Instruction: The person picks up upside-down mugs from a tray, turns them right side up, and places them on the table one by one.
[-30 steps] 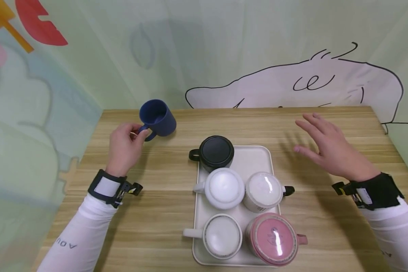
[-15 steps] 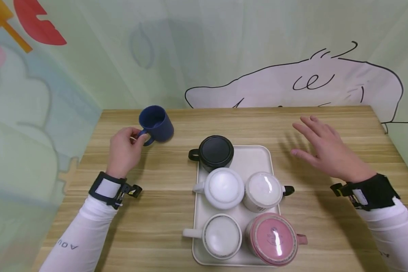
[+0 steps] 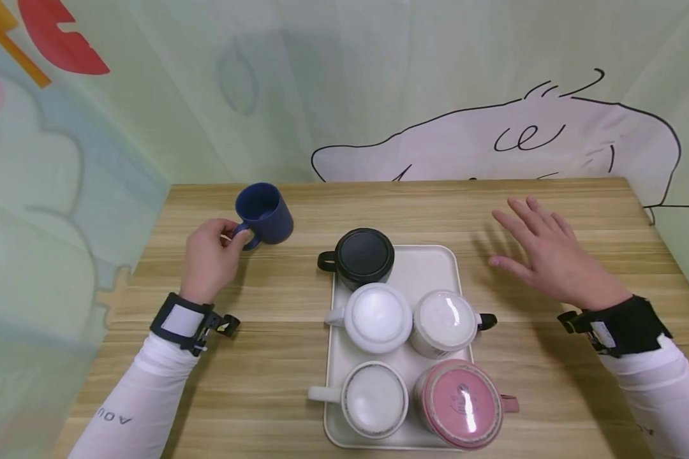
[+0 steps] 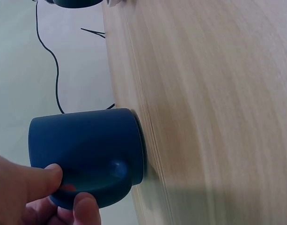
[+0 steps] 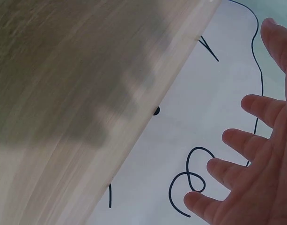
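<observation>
I saw the left grip [image 3: 209,260] pinching with thumb [image 4: 40,183] and curled fingers [image 4: 85,207]; the right grip [image 3: 554,258] had spread fingers [image 5: 244,143].

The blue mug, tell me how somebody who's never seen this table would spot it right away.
Start with the wooden table and go to its far left corner, up and left of the white tray in the head view. There the left hand pinches the blue mug by its handle. It is the only blue mug and the only one off the tray.
</observation>
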A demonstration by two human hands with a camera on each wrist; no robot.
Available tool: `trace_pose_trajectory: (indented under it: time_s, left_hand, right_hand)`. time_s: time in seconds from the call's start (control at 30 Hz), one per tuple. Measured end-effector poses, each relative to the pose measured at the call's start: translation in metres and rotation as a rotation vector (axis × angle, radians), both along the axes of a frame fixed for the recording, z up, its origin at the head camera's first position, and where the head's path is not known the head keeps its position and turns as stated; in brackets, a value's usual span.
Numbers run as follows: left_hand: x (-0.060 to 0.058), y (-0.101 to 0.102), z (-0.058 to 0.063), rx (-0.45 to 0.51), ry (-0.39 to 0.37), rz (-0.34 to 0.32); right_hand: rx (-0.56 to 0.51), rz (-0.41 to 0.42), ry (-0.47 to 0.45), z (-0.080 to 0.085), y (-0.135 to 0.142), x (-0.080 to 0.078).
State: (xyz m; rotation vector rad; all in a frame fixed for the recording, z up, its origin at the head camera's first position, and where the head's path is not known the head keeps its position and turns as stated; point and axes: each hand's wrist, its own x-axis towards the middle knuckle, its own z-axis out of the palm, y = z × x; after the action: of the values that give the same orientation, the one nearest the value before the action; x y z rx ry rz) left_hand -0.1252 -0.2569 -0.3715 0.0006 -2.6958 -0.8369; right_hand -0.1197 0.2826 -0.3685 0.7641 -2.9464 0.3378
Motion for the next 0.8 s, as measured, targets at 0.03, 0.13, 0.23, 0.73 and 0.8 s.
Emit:
trace_pose_trajectory:
  time_s: [0.03, 0.13, 0.23, 0.73, 0.8]
  left_hand:
    - [0.000, 0.000, 0.000, 0.000, -0.003, -0.001]
    - [0.000, 0.000, -0.001, -0.002, -0.006, -0.003]
    - [-0.001, 0.000, -0.002, -0.003, -0.004, -0.005]
    - [-0.001, -0.001, -0.001, -0.023, -0.014, -0.018]
    - [-0.001, 0.000, -0.001, -0.019, -0.012, -0.021]
  right_hand:
    - [0.005, -0.005, -0.002, -0.001, 0.000, 0.000]
    - [0.021, -0.018, -0.012, -0.003, 0.001, 0.000]
    - [0.034, -0.027, -0.017, -0.004, 0.002, 0.001]
    - [0.047, -0.035, -0.021, -0.012, 0.003, 0.001]
    - [0.047, -0.039, -0.027, -0.013, 0.003, 0.002]
